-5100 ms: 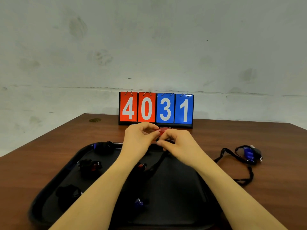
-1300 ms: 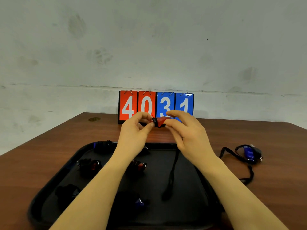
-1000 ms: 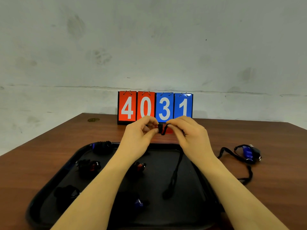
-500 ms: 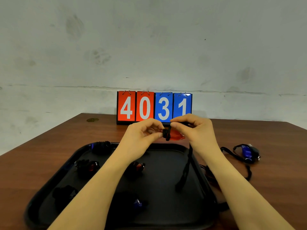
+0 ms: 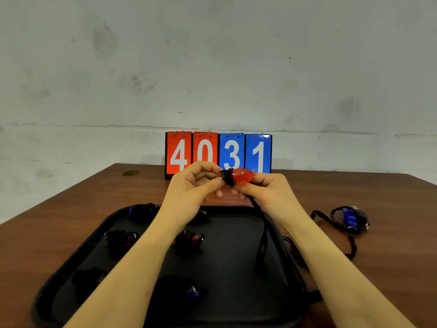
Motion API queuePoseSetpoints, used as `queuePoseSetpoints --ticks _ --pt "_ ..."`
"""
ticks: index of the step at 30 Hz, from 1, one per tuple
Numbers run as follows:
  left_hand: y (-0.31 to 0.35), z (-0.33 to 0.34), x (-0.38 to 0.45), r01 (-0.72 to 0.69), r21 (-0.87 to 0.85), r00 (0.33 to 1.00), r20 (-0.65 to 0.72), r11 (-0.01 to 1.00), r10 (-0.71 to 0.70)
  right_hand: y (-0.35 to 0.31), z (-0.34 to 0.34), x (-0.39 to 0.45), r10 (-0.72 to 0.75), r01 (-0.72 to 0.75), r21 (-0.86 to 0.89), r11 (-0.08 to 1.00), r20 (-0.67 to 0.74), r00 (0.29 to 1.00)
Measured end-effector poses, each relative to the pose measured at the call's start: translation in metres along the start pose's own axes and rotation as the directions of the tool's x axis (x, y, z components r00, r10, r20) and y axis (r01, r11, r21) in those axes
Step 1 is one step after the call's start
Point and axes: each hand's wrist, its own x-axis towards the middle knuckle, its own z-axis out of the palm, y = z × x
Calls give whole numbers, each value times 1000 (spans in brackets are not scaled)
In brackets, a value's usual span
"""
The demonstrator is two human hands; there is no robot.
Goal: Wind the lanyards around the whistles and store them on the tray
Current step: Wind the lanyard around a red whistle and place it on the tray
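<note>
A red whistle, black lanyard partly wound, is held above the black tray; a blue whistle lies unwound at three o'clock.

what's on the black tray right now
Several wound whistles lie on the black tray, and the red whistle's loose lanyard hangs over it. The forearms cover others.

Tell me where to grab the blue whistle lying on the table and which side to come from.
Grip the blue whistle across its body, coming down from above with the right hand once that hand is free. It lies flat on the table right of the tray. Its lanyard is unwound and loops around it, so pinching the body avoids snagging cord.
</note>
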Motion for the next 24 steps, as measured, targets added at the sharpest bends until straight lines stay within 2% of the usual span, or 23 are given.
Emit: queuePoseSetpoints --ticks 6,11,13,14,15,17,18,19,21,24 --pt "-5 -1 4 19 108 995 -98 994 -8 -4 2 -5 21 -22 7 1000 112 993" --pt "-13 -4 8 63 225 988 -155 972 -28 -9 2 -7 -18 17 7 1000 156 988" --pt "-14 -4 8 69 259 987 -161 963 -28 -8 2 -6 -69 77 -64 995 116 991" --pt "-15 -4 8 69 279 987 -156 958 -25 -5 3 -6 -127 138 -169 976 75 989" --pt "-15 -4 9 65 303 989 -149 951 -20 -3 4 -4 -232 232 -333 914 39 972" --pt "-16 -4 8 50 345 991 -134 937 -4 5 7 -2 -486 407 -647 644 65 872" --pt "-16 -3 8 40 359 992 -125 932 5 9 7 -1 -553 446 -718 535 101 827" --pt "-16 -3 7 32 371 993 -115 928 12 10 8 -1 -577 455 -747 485 117 808" --pt "-15 -2 7 15 402 996 -90 916 23 11 8 -1 -579 440 -764 471 109 808" --pt "-13 -1 5 -19 472 998 -44 881 45 13 7 -2 -556 410 -753 515 71 828"
